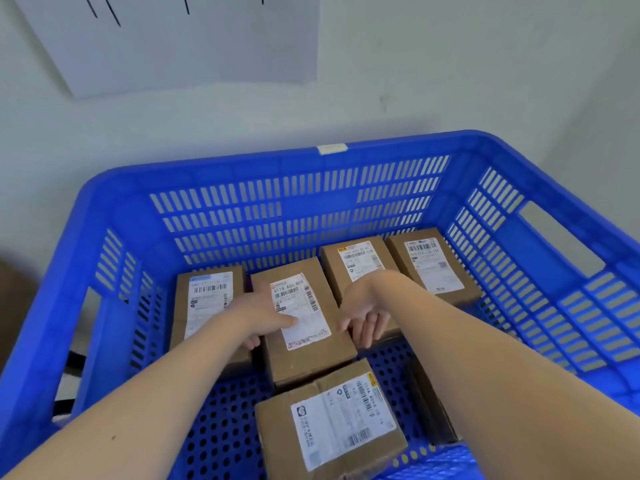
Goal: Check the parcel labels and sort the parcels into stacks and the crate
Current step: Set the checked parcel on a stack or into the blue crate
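Hands (265,320) flank one labelled parcel (306,360) among others in blue crate (214,169).

Bright, even, diffuse light fills the view; the pale wall (450,64) takes a faint green cast. Soft shadows pool on the crate (381,144) floor around the centre parcel (304,362). Wide-angle bending curves the crate's rim toward 3 and 9 o'clock. Small label print is smeared, and the right hand (367,315) looks slightly motion-blurred, fingers indistinct.
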Motion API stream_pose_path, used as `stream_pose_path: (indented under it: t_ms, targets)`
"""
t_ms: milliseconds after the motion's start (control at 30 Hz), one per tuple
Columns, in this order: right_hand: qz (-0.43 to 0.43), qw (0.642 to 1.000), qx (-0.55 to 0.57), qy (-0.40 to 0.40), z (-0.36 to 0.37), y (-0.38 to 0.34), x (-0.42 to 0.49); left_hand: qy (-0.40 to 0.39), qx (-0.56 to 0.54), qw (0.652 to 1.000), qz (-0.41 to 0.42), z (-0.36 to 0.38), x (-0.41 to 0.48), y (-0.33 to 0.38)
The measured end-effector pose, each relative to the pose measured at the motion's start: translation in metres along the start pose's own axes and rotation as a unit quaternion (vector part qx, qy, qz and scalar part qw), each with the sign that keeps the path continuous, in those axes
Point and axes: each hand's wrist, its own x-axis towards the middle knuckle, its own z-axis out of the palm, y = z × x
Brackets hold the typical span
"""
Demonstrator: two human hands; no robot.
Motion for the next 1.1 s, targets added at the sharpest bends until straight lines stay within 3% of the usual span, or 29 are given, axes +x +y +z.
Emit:
stream_pose_path:
  t_ms: [100,233,267,333,400,433,467,500,567,667,767,867,1100]
  targets:
    - [0.008,1.000,0.004,0.009,0.003,-0.009,0.008,0.006,-0.071,0.997,0.015,-0.004,0.004,-0.003]
    - [-0.041,0.993,0.054,0.092,-0.002,-0.013,0.009,0.033,-0.136,0.989,0.040,-0.009,0.003,-0.008]
    - [-0.057,0.989,0.071,0.118,-0.004,-0.013,0.008,0.057,-0.111,0.991,0.047,-0.008,0.003,-0.009]
    - [-0.078,0.981,0.081,0.156,-0.006,-0.014,0.005,0.141,0.055,0.986,0.069,-0.007,0.001,-0.008]
    - [-0.084,0.979,0.066,0.175,-0.008,-0.013,0.002,0.222,0.201,0.946,0.120,-0.012,-0.002,0.001]
    - [-0.083,0.979,0.059,0.178,-0.008,-0.011,0.001,0.201,0.213,0.945,0.144,-0.015,-0.005,0.007]
    - [-0.079,0.980,0.052,0.178,-0.009,-0.009,0.000,0.128,0.183,0.961,0.164,-0.016,-0.008,0.013]
    - [-0.072,0.981,0.046,0.172,-0.009,-0.005,-0.002,0.020,0.128,0.977,0.170,-0.013,-0.011,0.020]
    - [-0.047,0.989,0.027,0.140,-0.008,0.003,-0.007,-0.165,0.082,0.970,0.158,0.004,-0.021,0.034]
    - [0.007,0.997,-0.008,0.079,-0.006,0.016,-0.017,-0.219,0.254,0.926,0.175,0.041,-0.030,0.047]
    - [0.034,0.997,-0.010,0.069,-0.003,0.031,-0.028,-0.183,0.406,0.873,0.200,0.073,-0.033,0.056]
    - [0.040,0.996,0.007,0.082,-0.001,0.041,-0.035,-0.126,0.472,0.838,0.245,0.089,-0.029,0.061]
    - [0.046,0.994,0.022,0.093,0.002,0.058,-0.047,0.022,0.384,0.869,0.310,0.117,-0.021,0.082]
